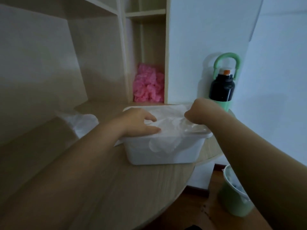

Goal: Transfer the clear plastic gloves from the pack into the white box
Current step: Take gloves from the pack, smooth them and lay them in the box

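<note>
Clear plastic gloves (172, 120) lie heaped in the white box (162, 151) at the middle of the head view. Part of the film spills over the near rim and hangs down the front wall. That overhang looks like the main risk: the slippery film could slide back out onto the table (116, 188) once pressure comes off. The box sits close to the table's rounded edge, lower right, so a hard push might skid it towards the green bin (235, 193) below. A bottle (221, 87) stands just behind the right wrist and could be knocked if the arm lifts carelessly. The crumpled pack (83, 122) lies left of the box, apart from it.

The left hand (137, 121) rests on the clear plastic gloves with fingers extended and spread, pressing them down. The right hand (197, 112) is curled tight, pinching a fold of film at the box's far right corner.
</note>
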Action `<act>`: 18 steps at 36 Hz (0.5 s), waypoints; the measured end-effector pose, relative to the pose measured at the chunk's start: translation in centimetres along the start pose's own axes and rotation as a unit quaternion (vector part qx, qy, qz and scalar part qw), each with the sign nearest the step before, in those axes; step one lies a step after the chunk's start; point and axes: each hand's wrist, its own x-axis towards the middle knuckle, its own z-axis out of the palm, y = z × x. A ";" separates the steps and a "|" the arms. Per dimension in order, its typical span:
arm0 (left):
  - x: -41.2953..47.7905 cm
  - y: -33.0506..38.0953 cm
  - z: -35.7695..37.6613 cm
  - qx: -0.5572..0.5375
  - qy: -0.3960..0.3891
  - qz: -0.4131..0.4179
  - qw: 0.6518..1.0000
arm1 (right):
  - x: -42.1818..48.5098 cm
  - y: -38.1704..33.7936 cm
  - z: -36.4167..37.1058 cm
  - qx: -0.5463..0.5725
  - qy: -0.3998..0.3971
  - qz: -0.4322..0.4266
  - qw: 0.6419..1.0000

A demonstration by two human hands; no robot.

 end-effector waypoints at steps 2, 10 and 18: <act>0.2 0.2 -0.3 0.004 -0.024 -0.016 1.000 | -0.3 0.1 -0.2 -0.011 0.006 -0.022 1.000; 1.5 0.6 -0.6 0.004 -0.122 -0.044 0.992 | -1.1 -1.7 -0.7 -0.104 -0.172 -0.194 0.960; 4.3 0.6 0.3 0.158 -0.219 -0.041 0.962 | 1.7 -2.6 2.0 -0.195 -0.301 -0.162 0.919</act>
